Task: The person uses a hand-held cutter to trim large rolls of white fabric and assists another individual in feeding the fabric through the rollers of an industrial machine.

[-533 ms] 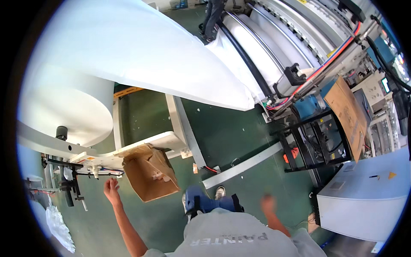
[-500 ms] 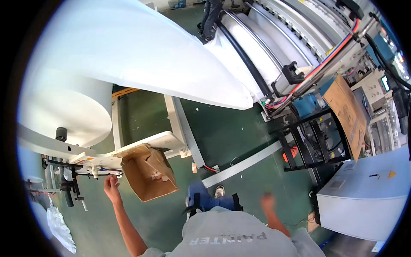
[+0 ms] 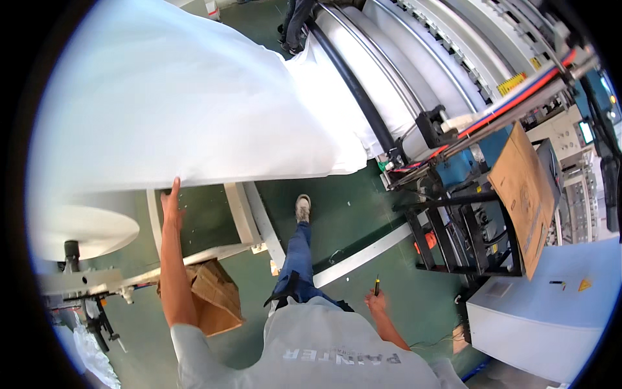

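Observation:
A wide white sheet of film or fabric stretches from the roll at the left to the roller machine at the upper right. My left hand is open, its fingers pointing up at the sheet's lower edge; a fingertip meets or overlaps that edge. Low beside my right leg, my right hand is closed round a small slim black-and-yellow tool, which points upward. Its exact kind is too small to make out. Below my left forearm, partly covered by it, stands an open brown cardboard box.
A roller machine fills the upper right, with a person's legs beside it. A black metal frame, a cardboard sheet and a white cabinet stand at the right. Pale rails cross the green floor.
My left hand has risen from beside the box to the sheet's edge. One foot has stepped forward. The sheet's near edge now hangs straighter and covers more of the roll.

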Motion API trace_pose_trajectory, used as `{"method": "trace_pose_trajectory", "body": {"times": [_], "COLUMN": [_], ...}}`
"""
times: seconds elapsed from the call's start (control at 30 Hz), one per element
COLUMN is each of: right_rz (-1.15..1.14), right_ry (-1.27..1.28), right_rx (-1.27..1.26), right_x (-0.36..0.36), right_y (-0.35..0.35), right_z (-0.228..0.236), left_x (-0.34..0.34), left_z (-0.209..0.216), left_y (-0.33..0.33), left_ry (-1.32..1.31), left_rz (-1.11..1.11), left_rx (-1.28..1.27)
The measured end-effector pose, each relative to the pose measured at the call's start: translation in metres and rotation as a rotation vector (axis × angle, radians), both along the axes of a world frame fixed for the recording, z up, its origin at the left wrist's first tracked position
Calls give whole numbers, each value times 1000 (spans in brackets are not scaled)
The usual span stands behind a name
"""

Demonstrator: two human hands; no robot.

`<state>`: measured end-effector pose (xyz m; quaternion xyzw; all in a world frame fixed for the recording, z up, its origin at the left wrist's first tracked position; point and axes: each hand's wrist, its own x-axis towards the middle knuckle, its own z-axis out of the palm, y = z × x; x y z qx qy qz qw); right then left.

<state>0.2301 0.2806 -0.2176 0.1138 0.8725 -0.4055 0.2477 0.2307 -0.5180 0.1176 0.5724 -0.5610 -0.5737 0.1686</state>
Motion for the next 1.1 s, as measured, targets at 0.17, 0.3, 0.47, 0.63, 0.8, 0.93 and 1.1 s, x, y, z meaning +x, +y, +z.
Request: {"method": "trace_pose_trajectory", "body": {"times": [0.17,0.3,0.47,0.63,0.8,0.93,1.1], "right_rz": [37,-219,-324,-271,-249,-196,-194], "right_ry": [221,6,-30,-17,-106,-23,-182], "right_rx": [-20,-203,-227,-218,-114,-88,-392], "right_x": [-122,-254,-390,-482,-572,-650,-743], "right_y": [-63,-148,-227,-277,-315,-331,-366], "right_z": [-34,133,190,190,211,210,229], "left_x": [-170,-217,-241,-144,-135,-193,-317], "left_z": [-51,-104,-58,-43,-73,-128,-163], "left_y": [-146,-242,-349,-336,-224,-49,79], "left_ry": [323,246,393,-169,-207,-414,-365], "left_rz": [195,316,239,406,645,292,-260], "left_rx": [171,-79,-84,-397,13,-86,393]}}
